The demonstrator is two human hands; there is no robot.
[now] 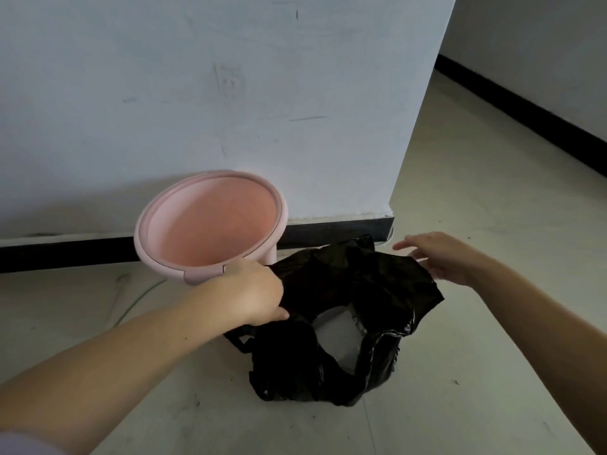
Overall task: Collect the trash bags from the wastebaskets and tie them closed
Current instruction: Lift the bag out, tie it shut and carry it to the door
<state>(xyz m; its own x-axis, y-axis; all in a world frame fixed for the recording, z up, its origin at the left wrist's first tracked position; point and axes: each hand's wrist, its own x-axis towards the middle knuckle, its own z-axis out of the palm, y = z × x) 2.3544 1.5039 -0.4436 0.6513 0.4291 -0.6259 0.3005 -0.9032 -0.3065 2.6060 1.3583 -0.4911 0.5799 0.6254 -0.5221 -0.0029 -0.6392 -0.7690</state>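
Observation:
A black trash bag (pixel 345 326) sits on the floor at centre, its mouth gaping, with something white showing inside. My left hand (pixel 253 293) grips the bag's left edge, fingers curled round the plastic. My right hand (pixel 440 257) hovers at the bag's upper right corner with fingers spread and straight, touching or just above the plastic. A pink wastebasket (pixel 210 224) stands to the left of the bag against the wall, with no liner inside it.
A white wall (pixel 230 93) with a black baseboard (pixel 65 254) runs behind the wastebasket and ends at a corner on the right. Pale floor (pixel 492 198) stretches past that corner along a second wall. A thin cord (pixel 138 300) lies on the floor at left.

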